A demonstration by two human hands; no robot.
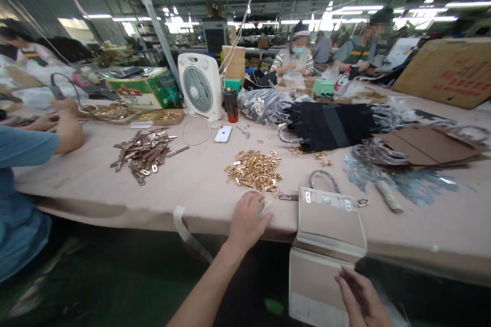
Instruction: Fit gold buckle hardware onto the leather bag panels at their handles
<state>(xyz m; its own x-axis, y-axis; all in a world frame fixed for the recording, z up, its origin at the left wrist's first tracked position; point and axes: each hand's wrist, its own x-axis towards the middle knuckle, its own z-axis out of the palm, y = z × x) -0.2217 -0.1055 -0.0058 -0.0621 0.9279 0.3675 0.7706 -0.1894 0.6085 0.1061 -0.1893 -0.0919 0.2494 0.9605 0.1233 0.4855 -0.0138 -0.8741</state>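
Roll (264, 206) (just one, whitish) sits clasped in my left hand (247, 218); near one beige bag (332, 220), my right hand (364, 297) curls, finger gap unclear.

A flat beige panelled bag piece with pale edging (332, 219) lies at five o'clock in view, its upper section flat and its lower section hanging down, with the right hand (362, 296) over that part, contact unclear. A grey patterned loop handle (333, 178) curves at its twelve o'clock, and a brown strap with an oblong silver buckle (288, 197) lies at ten. Also toward ten, a pale round object (264, 206) sits partly hidden by the left hand (247, 219), a loose heap of small shiny gold metal pieces (255, 169) at its eleven o'clock.
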